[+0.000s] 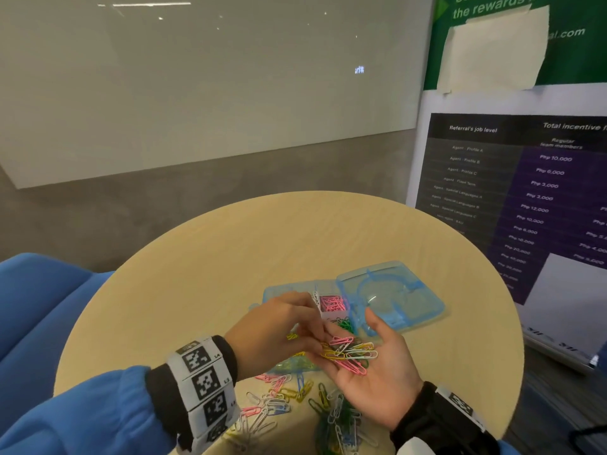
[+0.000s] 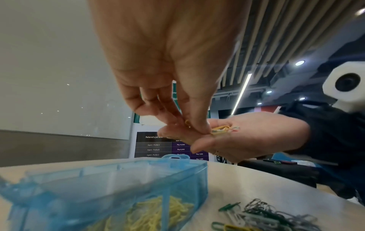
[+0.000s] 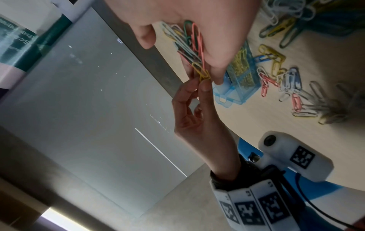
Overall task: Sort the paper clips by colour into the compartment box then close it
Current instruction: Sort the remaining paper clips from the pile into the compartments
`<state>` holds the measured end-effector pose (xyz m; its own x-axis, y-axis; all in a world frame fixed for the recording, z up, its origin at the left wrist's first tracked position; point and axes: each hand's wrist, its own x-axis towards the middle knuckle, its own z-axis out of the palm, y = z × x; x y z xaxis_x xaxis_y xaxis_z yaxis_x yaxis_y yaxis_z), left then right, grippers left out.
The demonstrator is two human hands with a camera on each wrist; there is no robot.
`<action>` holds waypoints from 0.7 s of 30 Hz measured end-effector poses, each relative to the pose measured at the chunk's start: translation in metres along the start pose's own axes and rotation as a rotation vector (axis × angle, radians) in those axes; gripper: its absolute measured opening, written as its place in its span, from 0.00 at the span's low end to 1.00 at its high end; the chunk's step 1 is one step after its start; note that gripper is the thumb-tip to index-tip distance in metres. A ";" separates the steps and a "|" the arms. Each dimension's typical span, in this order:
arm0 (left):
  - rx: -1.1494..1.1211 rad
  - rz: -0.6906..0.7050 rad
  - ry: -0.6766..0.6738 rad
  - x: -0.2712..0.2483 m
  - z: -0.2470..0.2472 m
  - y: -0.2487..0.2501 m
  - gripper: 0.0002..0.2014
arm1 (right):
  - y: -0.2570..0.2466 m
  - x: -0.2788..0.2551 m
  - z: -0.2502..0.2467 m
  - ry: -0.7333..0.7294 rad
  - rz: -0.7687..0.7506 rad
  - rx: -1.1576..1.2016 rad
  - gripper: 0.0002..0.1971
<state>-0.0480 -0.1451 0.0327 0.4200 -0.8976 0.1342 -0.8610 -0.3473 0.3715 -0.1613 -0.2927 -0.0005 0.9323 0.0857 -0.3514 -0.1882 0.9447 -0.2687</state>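
My right hand (image 1: 348, 336) lies palm up over the table and carries a mixed pile of paper clips (image 1: 349, 353) in pink, yellow and white. My left hand (image 1: 315, 339) reaches into that pile, and thumb and forefinger pinch a yellow clip (image 3: 201, 73) at its edge. The blue see-through compartment box (image 1: 272, 293) stands open right behind the hands, its lid (image 1: 391, 297) laid flat to the right. Pink clips (image 1: 331, 303) fill one compartment, green clips (image 1: 343, 323) another, and yellow clips (image 2: 158, 215) the near one. My left hand hides part of the box.
Loose clips of several colours (image 1: 295, 399) lie scattered on the round wooden table (image 1: 213, 257) close to its near edge, under my wrists. A blue seat (image 1: 39, 307) is at the left. A standing poster (image 1: 525, 192) rises behind the table on the right.
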 end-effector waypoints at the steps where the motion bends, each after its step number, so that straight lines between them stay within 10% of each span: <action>1: 0.002 -0.009 0.014 0.000 0.000 0.001 0.05 | 0.000 0.001 -0.001 0.005 0.000 0.010 0.39; 15: 0.162 0.090 0.021 -0.007 0.014 0.017 0.13 | -0.002 0.006 -0.007 0.037 -0.005 0.034 0.38; 21: 0.229 -0.075 0.058 -0.006 -0.002 -0.002 0.06 | -0.011 0.006 -0.007 0.078 -0.057 -0.030 0.36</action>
<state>-0.0482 -0.1387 0.0335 0.4955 -0.8520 0.1692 -0.8665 -0.4710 0.1657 -0.1562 -0.3051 -0.0060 0.9150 0.0062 -0.4034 -0.1457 0.9374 -0.3162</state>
